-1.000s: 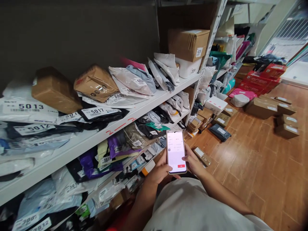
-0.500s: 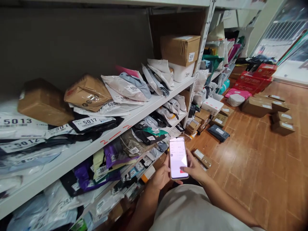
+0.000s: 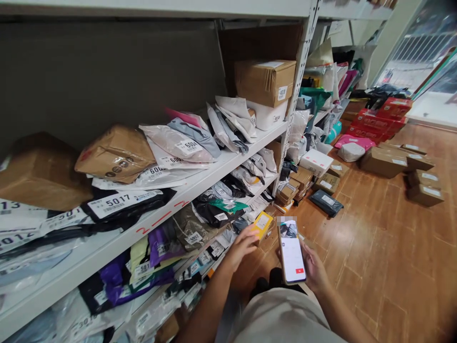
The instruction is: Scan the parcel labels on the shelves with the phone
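My right hand [image 3: 316,267] grips a smartphone [image 3: 293,255] from its right side. The lit screen shows a picture at the top and a red button near the bottom. Off to the left, my left hand [image 3: 244,245] is open, with its fingers stretched forward and away from the phone. Its fingertips overlap the lower left corner of a yellow box [image 3: 262,224] with a white label; I cannot tell whether they touch it.
On my left, a white shelf [image 3: 210,174] carries labelled mailer bags and a cardboard box [image 3: 266,81]. Lower shelves hold more parcels. A black parcel [image 3: 325,203], brown boxes [image 3: 383,161] and red boxes [image 3: 378,124] lie on the wooden floor [image 3: 374,247].
My left hand has let go of the phone and moved left. The phone has shifted right and down in my right hand, its screen has changed, and the yellow box has come into fuller view.
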Demonstrator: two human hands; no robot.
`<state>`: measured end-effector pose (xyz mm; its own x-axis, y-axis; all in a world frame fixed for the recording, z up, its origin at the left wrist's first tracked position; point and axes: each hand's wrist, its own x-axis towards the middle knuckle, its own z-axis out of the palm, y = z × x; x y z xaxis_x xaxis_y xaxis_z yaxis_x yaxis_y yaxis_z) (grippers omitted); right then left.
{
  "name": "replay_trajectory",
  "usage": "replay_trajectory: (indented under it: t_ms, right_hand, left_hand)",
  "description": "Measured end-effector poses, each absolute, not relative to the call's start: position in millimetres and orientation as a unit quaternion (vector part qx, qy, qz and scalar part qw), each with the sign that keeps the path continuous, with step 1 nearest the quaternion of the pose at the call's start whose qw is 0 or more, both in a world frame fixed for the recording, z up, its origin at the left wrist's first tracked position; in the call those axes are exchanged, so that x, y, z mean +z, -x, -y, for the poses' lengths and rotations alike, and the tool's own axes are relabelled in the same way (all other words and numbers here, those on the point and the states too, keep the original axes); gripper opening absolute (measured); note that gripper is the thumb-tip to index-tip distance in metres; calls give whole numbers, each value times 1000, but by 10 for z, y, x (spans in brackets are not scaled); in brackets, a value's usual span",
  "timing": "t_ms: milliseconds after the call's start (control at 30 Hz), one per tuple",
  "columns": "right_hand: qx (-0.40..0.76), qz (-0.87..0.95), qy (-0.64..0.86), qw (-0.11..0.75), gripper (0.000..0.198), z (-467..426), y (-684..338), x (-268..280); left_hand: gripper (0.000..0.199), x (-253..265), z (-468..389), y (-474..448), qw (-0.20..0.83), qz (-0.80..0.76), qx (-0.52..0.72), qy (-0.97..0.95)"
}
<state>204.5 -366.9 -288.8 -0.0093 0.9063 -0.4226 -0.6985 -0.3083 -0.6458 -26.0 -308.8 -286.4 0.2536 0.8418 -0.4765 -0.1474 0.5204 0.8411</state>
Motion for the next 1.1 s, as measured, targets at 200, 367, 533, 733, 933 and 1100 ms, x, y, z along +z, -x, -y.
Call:
replay_trajectory:
  t_ms: [200,367,533,733,933,1100]
  right_hand:
    - [717,30,376,586,39,3577,-2403,-2946]
    - [714,-33,392,579,39,3575,-2803,-3151]
    - [719,-17,420,554,40,3510,-3191,-3390]
    - [704,-40,452,547,48,3308,-3267,-3541]
    - [674,-98,459,570,54,3100,-3056,-3724]
    - [672,-100,451,579,54,2832,-2890,-3727]
  left_hand:
    - [49,-3157,2548,923,382,-686,416,-459]
    - [42,-3190,2349,966,180,-724,326,-581]
    - [47,-3007,1573,589,47,-676,190,-710]
    - [62,-3134,400,529,45,-578,-31,-814]
    - [46,-3321,341,774,52,-565,-65,-821]
    - [42,-3164,244,749,79,-559,-81,-821]
